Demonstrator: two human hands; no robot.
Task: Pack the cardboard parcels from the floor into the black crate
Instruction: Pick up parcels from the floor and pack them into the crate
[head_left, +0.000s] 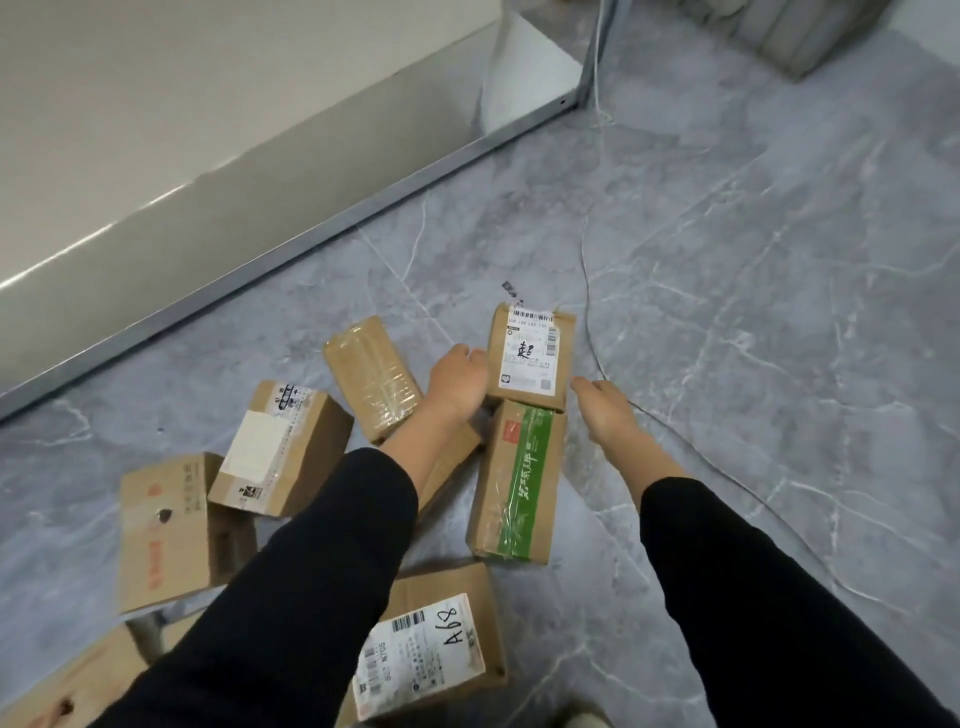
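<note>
Both arms in black sleeves reach down over a scatter of cardboard parcels on the grey marbled floor (753, 270). The left hand (460, 379) sits against the left edge of the labelled parcel (530, 356), the farthest one, whose white shipping label faces up; its fingers curl down at that edge, but whether they grip it cannot be told. The right hand (605, 408) hangs just beside the parcel's right side, fingers loosely open and holding nothing, apparently a little apart from the cardboard.

Touching the near edge of that parcel lies the green-taped parcel (517, 483), long and narrow. Left of the left hand is a taped plain parcel (371, 379), and partly under the left forearm lies another that is mostly hidden. Farther left sit a parcel with a blank white patch (283, 449) and a larger box with red print (166, 530), touching each other. Nearest the camera lies a parcel marked A68 (441, 639).

A thin white cable (589, 291) runs across the floor past the labelled parcel. The black crate is out of view.
</note>
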